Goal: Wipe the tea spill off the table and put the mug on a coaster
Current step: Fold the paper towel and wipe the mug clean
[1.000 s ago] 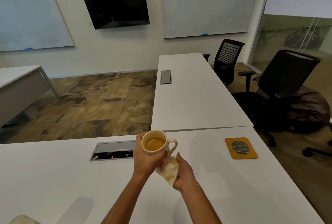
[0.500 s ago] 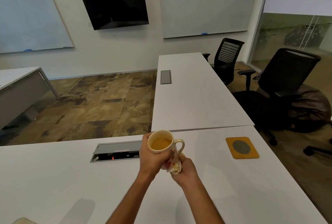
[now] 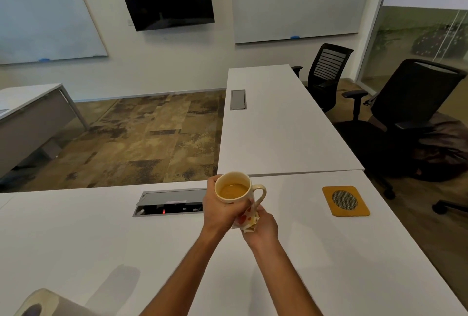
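My left hand grips a cream mug of tea and holds it lifted above the white table, handle pointing right. Beneath the mug my right hand holds a crumpled tissue against its base and lower side. An orange square coaster with a dark round mesh centre lies flat on the table to the right, apart from both hands. No spill is visible on the table; the spot under the hands is hidden.
A paper towel roll sits at the near left corner. An open cable box is set into the table left of the mug. A second white table runs away ahead. Black office chairs stand on the right.
The mug has shifted slightly right and up in my left hand. My right hand has bunched the tissue tighter under the mug's base.
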